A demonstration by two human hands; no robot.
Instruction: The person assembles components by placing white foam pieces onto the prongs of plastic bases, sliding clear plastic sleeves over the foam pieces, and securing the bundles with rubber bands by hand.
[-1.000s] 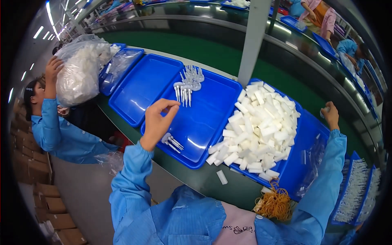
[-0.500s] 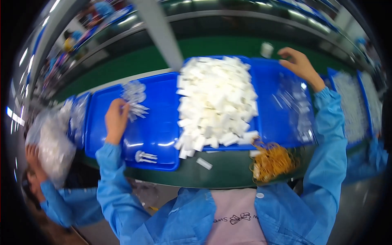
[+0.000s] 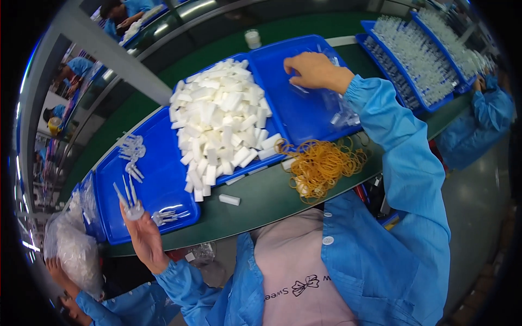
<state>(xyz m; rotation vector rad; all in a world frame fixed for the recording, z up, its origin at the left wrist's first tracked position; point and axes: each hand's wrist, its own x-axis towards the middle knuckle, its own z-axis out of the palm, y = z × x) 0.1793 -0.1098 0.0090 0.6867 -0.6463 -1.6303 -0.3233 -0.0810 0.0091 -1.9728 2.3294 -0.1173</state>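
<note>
My left hand (image 3: 145,239) is raised over the near edge of the left blue tray (image 3: 163,187). Its fingers grip a translucent plastic piece (image 3: 134,211) with a round base and several thin prongs pointing up. Similar pronged pieces (image 3: 132,146) lie at the tray's far side, and a small cluster (image 3: 167,215) lies beside my hand. Over the right blue tray (image 3: 269,62) hovers my right hand (image 3: 316,71), palm down, fingers bent and a gap between thumb and forefinger. Below and beside it lie clear plastic pieces (image 3: 343,117), partly hidden by the hand and sleeve.
White foam-like blocks (image 3: 217,117) are heaped in the middle tray; one loose block (image 3: 229,199) lies on the green table. Tan rubber bands (image 3: 326,165) pile at the near edge. Trays of clear parts (image 3: 413,60) stand right. A co-worker's hand (image 3: 62,274) touches a plastic bag (image 3: 73,247).
The view has swung, shifting the trays leftward. My left hand has turned upward and now shows the pronged piece. My right hand has come from the tray's far edge to over the tray.
</note>
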